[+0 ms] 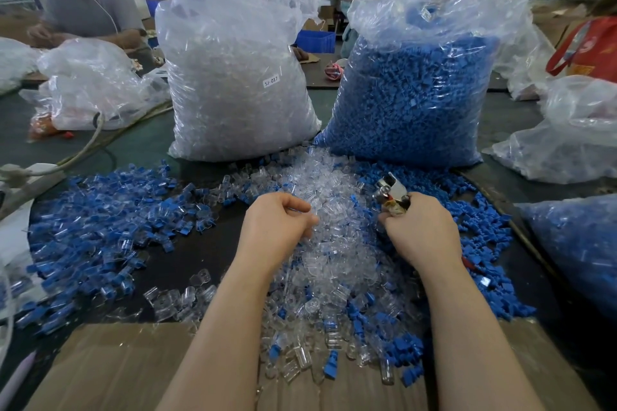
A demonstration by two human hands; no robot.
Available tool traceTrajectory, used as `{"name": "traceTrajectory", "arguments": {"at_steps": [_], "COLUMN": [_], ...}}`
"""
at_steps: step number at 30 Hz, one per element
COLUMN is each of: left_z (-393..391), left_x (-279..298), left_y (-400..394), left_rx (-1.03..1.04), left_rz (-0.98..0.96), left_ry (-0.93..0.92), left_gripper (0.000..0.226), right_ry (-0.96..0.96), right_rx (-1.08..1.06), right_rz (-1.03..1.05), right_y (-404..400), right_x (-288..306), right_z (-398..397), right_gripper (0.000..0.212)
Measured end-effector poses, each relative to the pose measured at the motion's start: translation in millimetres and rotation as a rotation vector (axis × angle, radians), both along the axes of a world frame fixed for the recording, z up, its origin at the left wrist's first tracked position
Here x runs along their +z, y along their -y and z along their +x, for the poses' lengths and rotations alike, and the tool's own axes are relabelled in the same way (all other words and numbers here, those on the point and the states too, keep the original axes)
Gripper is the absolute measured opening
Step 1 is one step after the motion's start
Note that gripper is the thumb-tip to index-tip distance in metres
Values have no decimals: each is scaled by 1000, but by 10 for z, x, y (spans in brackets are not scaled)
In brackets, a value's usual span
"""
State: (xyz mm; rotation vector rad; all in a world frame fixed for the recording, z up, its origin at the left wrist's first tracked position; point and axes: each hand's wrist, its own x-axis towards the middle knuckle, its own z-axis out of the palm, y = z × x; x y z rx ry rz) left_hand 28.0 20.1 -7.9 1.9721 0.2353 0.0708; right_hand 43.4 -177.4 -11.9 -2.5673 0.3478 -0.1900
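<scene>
Dark tabletop (200, 243), clear pieces (334, 243) heaped at frame centre; left hand (277, 223) curls into them, hold unclear. Just right of centre, right hand (420, 230) grips a metal tool (392, 190).

A small white sticker (271, 80) reading "SJ-017" sits on the front of the tall clear bag (230, 27), upper middle of the frame. Print on the red bag (597, 43) at the upper right is too blurred to read.
</scene>
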Motion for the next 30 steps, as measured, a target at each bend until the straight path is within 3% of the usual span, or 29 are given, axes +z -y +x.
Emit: {"name": "traceTrajectory", "arguments": {"at_steps": [3, 6, 12, 16, 23, 30], "left_z": [3, 3, 14, 15, 20, 1], "left_x": [1, 0, -12, -9, 30, 88], "left_y": [-1, -5, -16, -23, -10, 10], "left_rx": [0, 16, 0, -19, -12, -41], "left_rz": [-30, -34, -137, -155, -166, -261], "left_ry": [0, -1, -14, -14, -24, -20], "left_gripper": [5, 4, 9, 8, 4, 2], "right_ry": [32, 35, -167, -154, -179, 17], "right_rx": [-6, -88, -302, -265, -206, -86], "right_rz": [41, -148, -195, -193, -192, 19], "right_y": [7, 40, 176, 167, 88, 98], "right_x": [35, 90, 47, -18, -9, 68], "right_z": [-18, -55, -87, -61, -41, -25], "right_gripper": [14, 11, 28, 13, 21, 16]}}
